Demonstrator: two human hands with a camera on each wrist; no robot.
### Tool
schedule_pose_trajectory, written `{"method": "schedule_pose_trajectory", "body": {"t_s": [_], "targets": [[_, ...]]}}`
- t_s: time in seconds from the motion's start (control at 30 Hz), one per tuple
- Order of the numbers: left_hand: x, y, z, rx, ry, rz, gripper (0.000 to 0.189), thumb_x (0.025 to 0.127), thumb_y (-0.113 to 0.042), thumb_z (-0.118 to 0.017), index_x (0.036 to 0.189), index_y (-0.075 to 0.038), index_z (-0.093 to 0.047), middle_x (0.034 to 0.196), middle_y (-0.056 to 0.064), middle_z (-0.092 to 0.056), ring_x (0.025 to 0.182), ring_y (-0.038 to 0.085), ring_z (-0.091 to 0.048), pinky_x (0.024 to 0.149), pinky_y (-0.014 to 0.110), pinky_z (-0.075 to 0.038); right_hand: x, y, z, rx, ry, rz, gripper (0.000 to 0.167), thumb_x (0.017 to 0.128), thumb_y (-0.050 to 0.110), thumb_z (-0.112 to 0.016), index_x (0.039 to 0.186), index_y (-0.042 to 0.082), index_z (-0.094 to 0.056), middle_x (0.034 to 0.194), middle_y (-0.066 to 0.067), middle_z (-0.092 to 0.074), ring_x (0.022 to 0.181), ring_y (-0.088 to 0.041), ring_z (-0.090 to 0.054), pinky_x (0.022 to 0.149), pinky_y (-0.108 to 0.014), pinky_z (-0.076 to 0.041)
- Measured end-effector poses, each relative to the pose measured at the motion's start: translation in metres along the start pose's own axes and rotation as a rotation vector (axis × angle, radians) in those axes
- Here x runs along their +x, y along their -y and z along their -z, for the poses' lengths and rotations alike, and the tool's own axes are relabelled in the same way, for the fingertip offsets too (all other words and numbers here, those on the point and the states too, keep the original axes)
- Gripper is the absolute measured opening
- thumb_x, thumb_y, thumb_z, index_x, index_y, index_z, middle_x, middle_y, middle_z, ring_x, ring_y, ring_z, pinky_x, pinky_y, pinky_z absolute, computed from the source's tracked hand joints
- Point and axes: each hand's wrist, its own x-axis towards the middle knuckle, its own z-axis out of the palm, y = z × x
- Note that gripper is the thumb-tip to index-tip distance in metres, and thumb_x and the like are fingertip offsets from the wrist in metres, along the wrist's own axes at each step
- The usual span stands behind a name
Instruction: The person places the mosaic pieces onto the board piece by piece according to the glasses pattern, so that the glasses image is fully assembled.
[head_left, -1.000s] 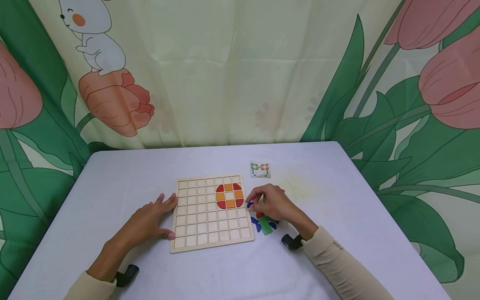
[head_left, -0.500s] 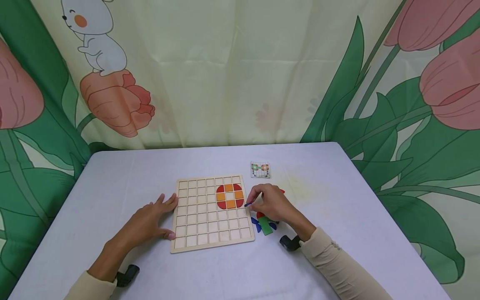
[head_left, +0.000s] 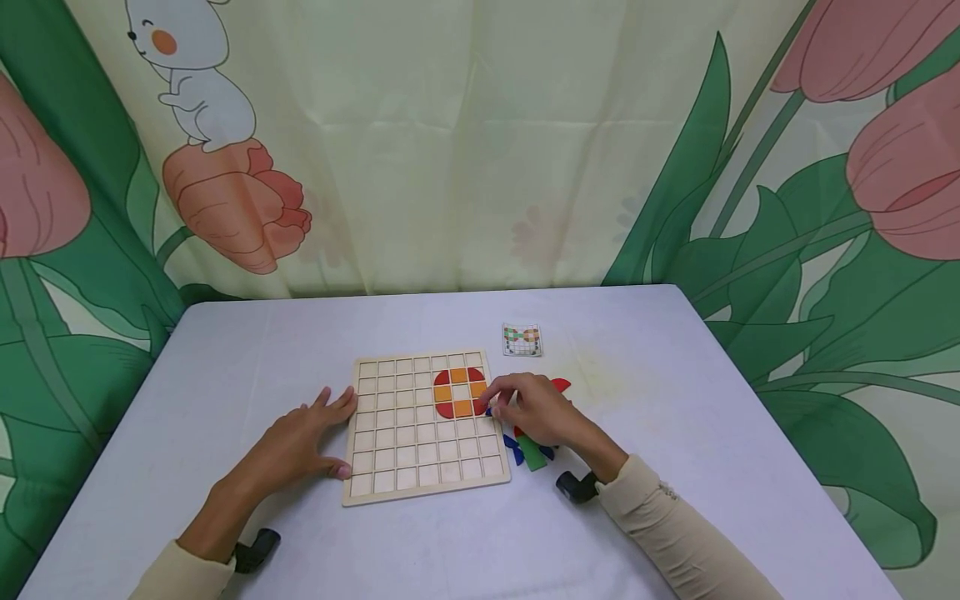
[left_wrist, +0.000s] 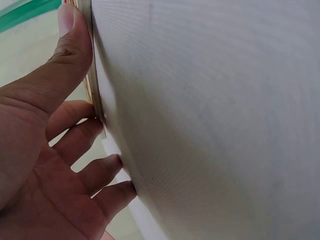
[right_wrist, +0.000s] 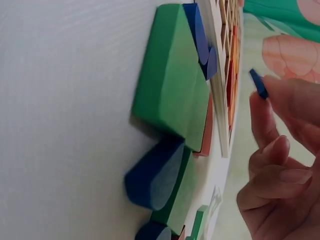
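Left hand (head_left: 300,437), fingers spread, rests against the left edge of the gridded board (head_left: 405,457) — apparently steadying it — while the right hand (head_left: 536,408) pinches a blue piece (right_wrist: 258,84) by its right edge, loose blocks (head_left: 532,454) just beside, presumably for easy reach.

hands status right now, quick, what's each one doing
Left hand: open, resting against the left edge of the pale wooden square grid board.
Right hand: closed, pinching a small flat blue piece.
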Motion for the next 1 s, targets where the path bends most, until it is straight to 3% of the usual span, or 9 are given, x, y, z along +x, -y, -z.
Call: {"method": "schedule_pose_trajectory", "body": {"t_s": [0.13,0.47,0.73,1.0], "targets": [[-0.0004,-0.0006,0.0006,0.004,-0.007,-0.007,0.114,0.064,-0.038,-0.099,0.16,-0.005,-0.046,0.167,0.02,-0.041,0.153,0.056,-0.036,0.114,0.077,-0.038,-0.0025,0.0008,0.0002,-0.005,0.017,0.009,0.024,0.105,0.009,-0.065,0.116,0.023,-0.082,0.102,0.002,-0.064,0.093,-0.016,-0.056,0.068,-0.026,-0.046],[-0.0004,-0.0007,-0.0001,-0.003,0.0,0.003,0.115,0.064,-0.039,-0.098,0.161,-0.006,-0.045,0.168,0.018,-0.041,0.153,0.057,-0.035,0.114,0.077,-0.037,-0.0012,0.0019,-0.0015,0.039,-0.01,0.034,0.012,0.108,0.008,-0.06,0.115,0.014,-0.067,0.11,-0.003,-0.068,0.099,-0.017,-0.057,0.077,-0.027,-0.049],[-0.0004,-0.0012,-0.0004,-0.005,0.0,0.008,0.116,0.063,-0.038,-0.099,0.161,-0.007,-0.045,0.168,0.016,-0.04,0.155,0.055,-0.034,0.116,0.077,-0.036,-0.0006,0.0023,-0.0032,0.08,-0.016,0.004,0.017,0.108,0.011,-0.06,0.124,0.012,-0.065,0.102,-0.003,-0.066,0.078,-0.019,-0.057,0.06,-0.023,-0.048],[-0.0007,-0.0009,-0.0002,0.0,0.0,0.005,0.116,0.063,-0.038,-0.099,0.16,-0.006,-0.045,0.168,0.016,-0.041,0.155,0.054,-0.034,0.116,0.076,-0.036,-0.0013,0.0021,-0.0022,0.063,0.025,0.042,0.013,0.104,0.013,-0.067,0.112,0.018,-0.075,0.092,0.0,-0.072,0.069,-0.019,-0.06,0.055,-0.025,-0.048]]}}
